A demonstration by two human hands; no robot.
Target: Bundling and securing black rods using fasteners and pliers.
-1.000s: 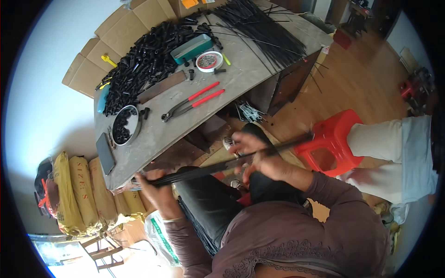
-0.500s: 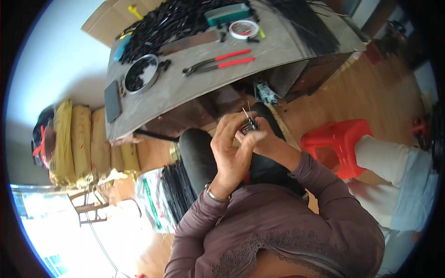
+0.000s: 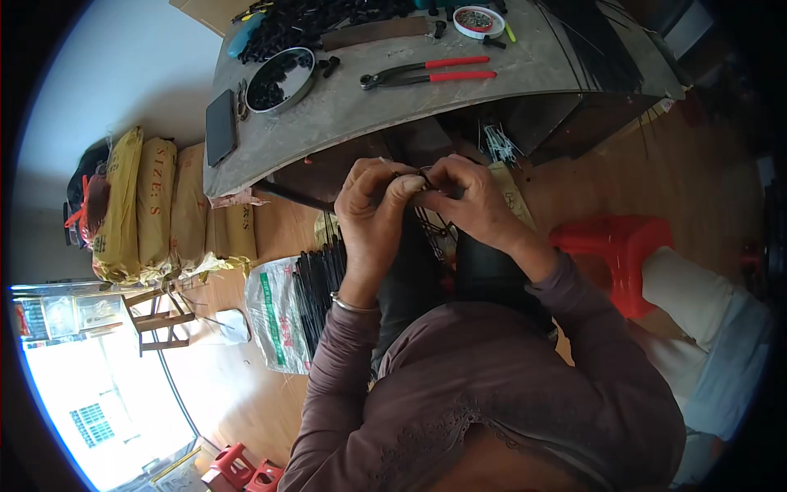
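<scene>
My left hand (image 3: pixel 369 201) and my right hand (image 3: pixel 474 201) meet in front of me, above my knees and below the table's near edge. Thumb and fingertips of both are pinched together on a small dark piece (image 3: pixel 424 179). Fingers cover most of it, so its kind is not clear. Just below the hands, thin dark rods or wires (image 3: pixel 434 228) show between my legs; whether they join the held piece I cannot tell. On the table (image 3: pixel 344 111) beyond lie pliers (image 3: pixel 373 80) with red handles.
A round metal dish (image 3: pixel 293 79) of black pieces, a dark phone-like slab (image 3: pixel 220 127) and a white tub (image 3: pixel 479 36) are on the table, with a black heap (image 3: pixel 287 29) behind. Black rods (image 3: pixel 318 275) stand at left. A red stool (image 3: pixel 631 246) is right, beside a person's pale-clothed leg (image 3: pixel 684 291).
My hands have come up slightly and their fingertips now pinch closer together. The dark bundle with thin wires that showed between them is no longer visible there. The view has shifted.
</scene>
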